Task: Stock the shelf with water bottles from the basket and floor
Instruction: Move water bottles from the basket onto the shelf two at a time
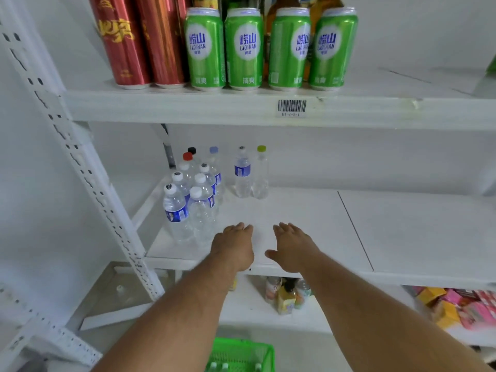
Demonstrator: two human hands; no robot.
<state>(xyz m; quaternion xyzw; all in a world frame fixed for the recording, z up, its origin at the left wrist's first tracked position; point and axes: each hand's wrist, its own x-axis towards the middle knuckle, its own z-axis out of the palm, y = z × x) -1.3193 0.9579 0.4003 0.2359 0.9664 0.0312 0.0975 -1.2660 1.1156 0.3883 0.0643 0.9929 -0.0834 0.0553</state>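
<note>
Both of the person's arms reach forward over the front edge of the middle shelf point(308, 224), a white board set in a white slotted rack. The left hand point(234, 247) hovers palm down just inside that front edge, fingers straight and close together, holding nothing. The right hand point(291, 247) lies beside it, a narrow gap between the two, fingers likewise stretched out and the thumb spread toward the front edge; it too holds nothing. Whether either palm touches the board cannot be told.

The water bottles point(193, 200) stand upright in a tight cluster at the left end of the middle shelf, running from near the front edge back toward the rear wall; most have white caps and blue labels, and at the back one has a red cap and one a black cap. The nearest bottle stands just left of the left hand. Two more bottles point(251, 174) stand side by side toward the back, apart from the cluster, one with a blue label and one with a yellow-green cap.

On the upper shelf, green cans point(271, 48) line the front edge with red cans point(139, 41) to their left. A barcode label point(292, 108) is stuck on that shelf's front lip. Below, the green basket point(241, 355) sits on the floor at the bottom edge of the view, with a few bottle caps showing inside.
</note>
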